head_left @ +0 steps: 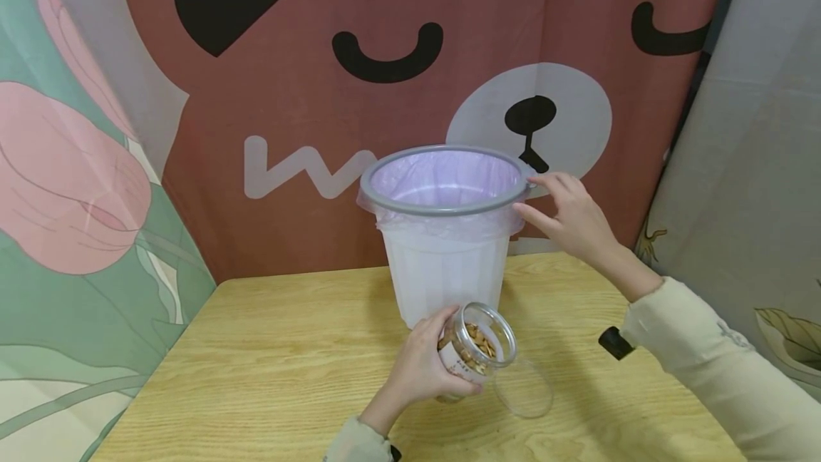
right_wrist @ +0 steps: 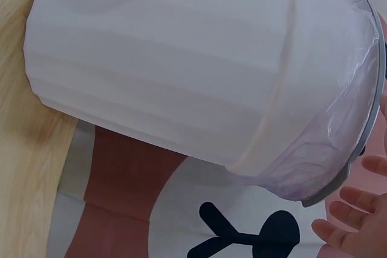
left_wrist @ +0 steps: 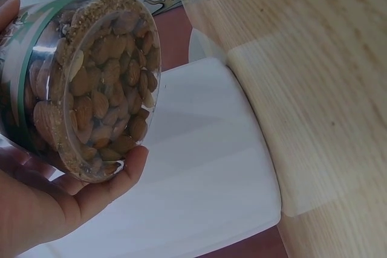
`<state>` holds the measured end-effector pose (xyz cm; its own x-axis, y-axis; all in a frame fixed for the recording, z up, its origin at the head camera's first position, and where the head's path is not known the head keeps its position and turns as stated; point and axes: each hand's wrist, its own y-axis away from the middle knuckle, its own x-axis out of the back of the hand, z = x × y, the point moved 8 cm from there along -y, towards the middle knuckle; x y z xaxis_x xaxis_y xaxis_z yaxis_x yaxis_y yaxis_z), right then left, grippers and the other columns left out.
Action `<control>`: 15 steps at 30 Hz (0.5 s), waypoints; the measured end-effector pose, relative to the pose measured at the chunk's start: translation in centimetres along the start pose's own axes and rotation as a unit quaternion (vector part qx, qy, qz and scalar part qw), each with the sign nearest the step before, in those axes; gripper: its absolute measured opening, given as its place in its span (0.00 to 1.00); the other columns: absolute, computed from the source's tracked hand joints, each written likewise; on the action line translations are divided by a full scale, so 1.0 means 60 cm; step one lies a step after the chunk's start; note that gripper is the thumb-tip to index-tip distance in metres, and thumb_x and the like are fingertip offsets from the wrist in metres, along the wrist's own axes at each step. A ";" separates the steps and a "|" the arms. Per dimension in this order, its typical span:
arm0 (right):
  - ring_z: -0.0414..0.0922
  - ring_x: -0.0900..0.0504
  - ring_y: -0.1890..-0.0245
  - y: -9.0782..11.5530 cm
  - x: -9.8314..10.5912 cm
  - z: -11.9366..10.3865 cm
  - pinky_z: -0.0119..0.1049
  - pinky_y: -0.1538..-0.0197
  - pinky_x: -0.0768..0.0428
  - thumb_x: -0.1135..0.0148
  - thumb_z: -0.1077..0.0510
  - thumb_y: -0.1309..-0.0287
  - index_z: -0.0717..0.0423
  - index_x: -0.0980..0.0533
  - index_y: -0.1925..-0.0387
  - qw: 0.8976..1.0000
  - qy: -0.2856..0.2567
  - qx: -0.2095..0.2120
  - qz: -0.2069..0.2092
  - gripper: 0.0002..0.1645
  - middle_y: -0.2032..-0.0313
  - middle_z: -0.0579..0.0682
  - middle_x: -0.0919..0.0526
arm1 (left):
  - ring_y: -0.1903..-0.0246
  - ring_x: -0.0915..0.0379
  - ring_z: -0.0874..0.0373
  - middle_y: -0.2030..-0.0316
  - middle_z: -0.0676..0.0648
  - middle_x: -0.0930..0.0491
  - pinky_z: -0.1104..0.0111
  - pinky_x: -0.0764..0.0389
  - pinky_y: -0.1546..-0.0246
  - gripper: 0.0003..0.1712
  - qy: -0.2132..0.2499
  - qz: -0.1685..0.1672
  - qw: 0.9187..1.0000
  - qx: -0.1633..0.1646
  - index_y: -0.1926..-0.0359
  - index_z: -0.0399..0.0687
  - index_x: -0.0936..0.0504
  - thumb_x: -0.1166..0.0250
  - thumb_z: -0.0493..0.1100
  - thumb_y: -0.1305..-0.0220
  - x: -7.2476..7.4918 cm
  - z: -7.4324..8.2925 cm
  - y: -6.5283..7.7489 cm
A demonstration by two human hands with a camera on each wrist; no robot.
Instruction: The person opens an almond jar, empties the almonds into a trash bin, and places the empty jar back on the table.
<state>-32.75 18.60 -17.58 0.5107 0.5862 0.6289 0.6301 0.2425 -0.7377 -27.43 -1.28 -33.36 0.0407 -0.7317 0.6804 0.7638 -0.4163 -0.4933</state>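
My left hand (head_left: 420, 366) grips a clear plastic jar of almonds (head_left: 471, 348), tilted with its uncovered mouth toward the right. The left wrist view shows the almonds (left_wrist: 109, 89) through the jar's base, with brown crumbs along its edge. Behind the jar stands a white trash bin (head_left: 449, 262), lined with a thin purple bag (head_left: 442, 170) under a grey rim ring (head_left: 442, 209). My right hand (head_left: 571, 216) is at the right side of that ring, fingers spread and holding nothing. Whether its fingertips touch the ring I cannot tell.
A clear round lid (head_left: 523, 389) lies on the wooden table (head_left: 276, 362), just right of the jar. Close behind the bin hangs a brown curtain (head_left: 288, 227) with a bear face. Other printed curtains hang at the left and right.
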 end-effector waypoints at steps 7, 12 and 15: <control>0.57 0.38 0.45 -0.008 -0.005 0.003 0.56 0.55 0.31 0.42 0.44 0.46 0.61 0.31 0.47 1.000 0.006 -0.014 -0.015 0.31 0.48 0.60 0.32 | 0.57 0.33 0.60 0.53 0.56 0.28 0.64 0.28 0.60 0.54 0.012 -0.002 1.000 0.012 0.42 0.53 0.36 0.23 0.57 0.76 -0.001 -0.001 0.001; 0.58 0.37 0.46 -0.012 -0.006 0.006 0.56 0.58 0.30 0.44 0.42 0.45 0.60 0.31 0.47 0.999 0.011 -0.023 -0.026 0.32 0.49 0.60 0.32 | 0.56 0.33 0.60 0.54 0.56 0.28 0.63 0.29 0.59 0.53 0.015 -0.004 1.000 0.014 0.43 0.52 0.35 0.24 0.58 0.75 -0.001 -0.002 0.001; 0.57 0.37 0.47 -0.013 -0.008 0.008 0.55 0.58 0.30 0.44 0.42 0.45 0.60 0.31 0.48 0.999 0.012 -0.023 -0.027 0.31 0.50 0.59 0.31 | 0.56 0.33 0.60 0.54 0.55 0.28 0.64 0.28 0.59 0.52 0.016 -0.006 1.000 0.012 0.44 0.52 0.35 0.24 0.58 0.75 -0.001 -0.003 0.002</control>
<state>-33.76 18.50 -17.42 0.4886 0.5536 0.6744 0.6838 0.2372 -0.6900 -27.45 -1.36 -33.55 0.0109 -0.7435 0.6686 0.7789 -0.4130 -0.4719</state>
